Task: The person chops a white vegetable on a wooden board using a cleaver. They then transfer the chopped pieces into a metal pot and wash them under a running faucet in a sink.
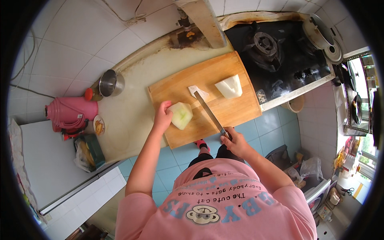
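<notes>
My left hand (164,116) grips the left side of a pale green-white chunk of peeled melon or gourd (181,115) at the left part of a wooden cutting board (168,87). By its handle, my right hand (235,140) holds a kitchen knife (211,116) at the board's near edge. The blade points away from me, its tip over a thin white slice (199,92) near the board's middle; whether it touches the slice I cannot tell. A larger white chunk (229,87) with a cut notch rests at the board's right.
A black gas stove (288,66) with a pot (317,31) adjoins the board's right side. To the left stand a steel pot (111,83), a red-lidded jar (89,94), a pink thermos flask (75,111) and a small plate of food (99,125). A green container (93,153) sits nearby.
</notes>
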### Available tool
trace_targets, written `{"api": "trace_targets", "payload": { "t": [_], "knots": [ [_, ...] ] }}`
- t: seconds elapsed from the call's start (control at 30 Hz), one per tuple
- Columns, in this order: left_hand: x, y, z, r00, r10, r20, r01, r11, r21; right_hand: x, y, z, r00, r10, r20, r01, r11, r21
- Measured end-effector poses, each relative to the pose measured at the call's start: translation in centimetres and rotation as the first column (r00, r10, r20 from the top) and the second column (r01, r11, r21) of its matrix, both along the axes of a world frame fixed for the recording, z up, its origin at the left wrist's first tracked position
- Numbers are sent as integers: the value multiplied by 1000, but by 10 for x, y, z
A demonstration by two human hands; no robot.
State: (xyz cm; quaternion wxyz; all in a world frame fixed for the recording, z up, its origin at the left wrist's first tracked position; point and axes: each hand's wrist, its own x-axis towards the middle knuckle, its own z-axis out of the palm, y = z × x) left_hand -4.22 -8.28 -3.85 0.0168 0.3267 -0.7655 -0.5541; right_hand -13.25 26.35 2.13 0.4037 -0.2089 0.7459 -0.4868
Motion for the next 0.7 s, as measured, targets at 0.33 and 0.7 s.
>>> {"api": "trace_targets", "payload": {
  "t": [0.33, 0.7],
  "knots": [
    [16, 61, 26, 982, -189, 16, 153, 742, -653, -7, -15, 34, 976, 77, -204, -80, 997, -3],
    [1, 87, 29, 975, -181, -129, 46, 732, -680, 10, -40, 43, 827, 292, -481, -267, 956, 121]
  ]
}}
